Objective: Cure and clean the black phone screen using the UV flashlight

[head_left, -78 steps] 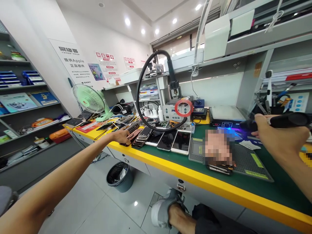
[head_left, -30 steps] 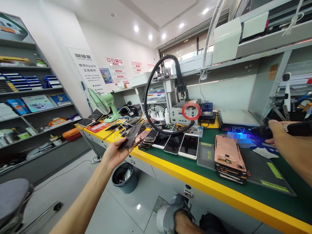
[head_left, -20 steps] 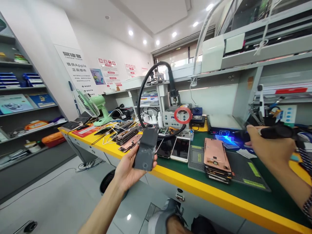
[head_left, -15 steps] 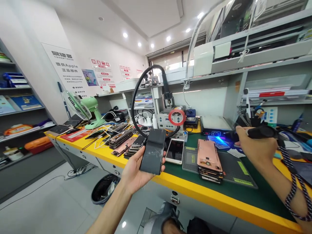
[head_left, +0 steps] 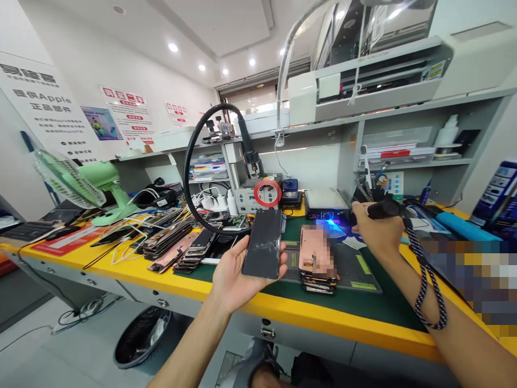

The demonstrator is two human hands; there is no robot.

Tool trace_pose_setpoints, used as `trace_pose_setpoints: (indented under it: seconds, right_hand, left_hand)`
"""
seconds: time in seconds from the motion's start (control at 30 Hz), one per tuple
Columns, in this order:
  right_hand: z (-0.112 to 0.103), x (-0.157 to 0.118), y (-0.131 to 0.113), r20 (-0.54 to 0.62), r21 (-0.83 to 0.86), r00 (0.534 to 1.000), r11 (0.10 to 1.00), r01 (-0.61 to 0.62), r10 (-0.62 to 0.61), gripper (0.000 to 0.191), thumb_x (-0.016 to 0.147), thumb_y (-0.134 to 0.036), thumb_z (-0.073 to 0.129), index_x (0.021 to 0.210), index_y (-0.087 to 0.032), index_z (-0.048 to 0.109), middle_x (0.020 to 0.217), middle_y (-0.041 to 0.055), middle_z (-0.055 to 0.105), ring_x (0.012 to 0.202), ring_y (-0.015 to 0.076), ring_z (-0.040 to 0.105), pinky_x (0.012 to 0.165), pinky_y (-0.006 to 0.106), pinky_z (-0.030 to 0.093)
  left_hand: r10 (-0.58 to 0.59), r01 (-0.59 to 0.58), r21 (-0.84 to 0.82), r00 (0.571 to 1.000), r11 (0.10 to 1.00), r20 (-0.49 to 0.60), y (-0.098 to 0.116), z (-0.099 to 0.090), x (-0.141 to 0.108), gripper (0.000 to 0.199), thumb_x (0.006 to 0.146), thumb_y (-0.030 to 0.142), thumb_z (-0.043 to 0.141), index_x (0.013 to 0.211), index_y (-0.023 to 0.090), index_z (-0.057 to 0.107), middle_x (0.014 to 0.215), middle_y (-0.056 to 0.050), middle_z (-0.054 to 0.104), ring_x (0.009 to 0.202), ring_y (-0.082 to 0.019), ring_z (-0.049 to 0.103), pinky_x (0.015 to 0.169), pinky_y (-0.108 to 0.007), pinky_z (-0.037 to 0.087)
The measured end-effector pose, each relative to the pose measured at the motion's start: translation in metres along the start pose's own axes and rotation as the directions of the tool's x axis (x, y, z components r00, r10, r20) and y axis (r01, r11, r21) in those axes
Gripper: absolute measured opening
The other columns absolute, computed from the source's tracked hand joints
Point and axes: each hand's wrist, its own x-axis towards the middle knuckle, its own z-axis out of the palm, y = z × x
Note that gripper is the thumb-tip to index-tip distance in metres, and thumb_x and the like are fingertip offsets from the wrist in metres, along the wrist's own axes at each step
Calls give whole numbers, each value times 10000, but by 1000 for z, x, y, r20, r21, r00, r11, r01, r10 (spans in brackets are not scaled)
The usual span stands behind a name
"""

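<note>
A dark phone (head_left: 262, 245) with a cracked surface lies in my left hand (head_left: 236, 277), whose fingers wrap its edges above the bench's front edge. My right hand (head_left: 379, 231) is closed round a black flashlight (head_left: 383, 210) with a braided strap (head_left: 428, 280) hanging by the wrist. Blue light (head_left: 332, 225) glows to the left of the flashlight's head, beside a bit of white paper (head_left: 353, 243). Between my hands, a stack of phone parts with a pink top panel (head_left: 309, 248) rests on a grey mat (head_left: 355, 269).
More stacked phone parts (head_left: 172, 240) and cables lie left on the yellow bench (head_left: 141, 275). A looped black hose (head_left: 189, 178) rises behind the phone. Farther left stands a green fan (head_left: 107, 183). Below the bench is a black bin (head_left: 141, 337).
The view has turned right, so the bench items appear farther left. The phone in my left hand now hides the white-framed phone behind it. Both hands keep their holds.
</note>
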Motion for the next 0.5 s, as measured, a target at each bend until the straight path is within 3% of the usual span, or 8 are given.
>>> trace_pose_setpoints:
  seconds: [0.1,0.2,0.3,0.37,0.5]
  right_hand:
    - [3,-2,-5,18,132,998,990,-55,53,342,743,-504,730,825,-173,724,510,32,620,492,261,649,547,378,559]
    - [-2,-2,-16,72,302,994,948,-97,78,404,766,-560,686,850,-165,687,667,59,696,457,216,630,424,328,539]
    - [-12,-1,-31,186,575,978,797,-186,94,427,732,-564,725,839,-158,650,896,95,737,408,142,583,363,273,501]
    - [-20,-4,-39,236,684,971,704,-191,34,428,716,-549,762,834,-153,650,945,101,737,393,123,566,345,257,478]
    - [-28,-15,-46,184,690,966,724,6,-184,361,803,-512,736,874,-161,694,821,66,730,390,140,565,364,280,492]
  left_hand:
    - [-24,23,51,1000,998,18,1,7,15,581,982,415,436,1382,2,525,1280,-231,622,1100,-316,632,1025,-466,450]
    - [-12,6,146,999,989,42,2,11,37,571,991,433,420,1362,20,552,1242,-228,643,1018,-296,661,923,-444,507]
    - [13,-25,247,999,969,51,4,10,61,566,1000,460,395,1326,40,591,1186,-214,670,938,-284,680,821,-419,538]
    - [12,-24,301,999,953,43,6,9,78,583,999,482,393,1299,31,609,1179,-219,675,912,-283,687,791,-411,546]
    - [4,-18,349,999,937,39,9,11,103,588,991,498,411,1238,16,642,1146,-219,695,891,-280,699,773,-395,557]
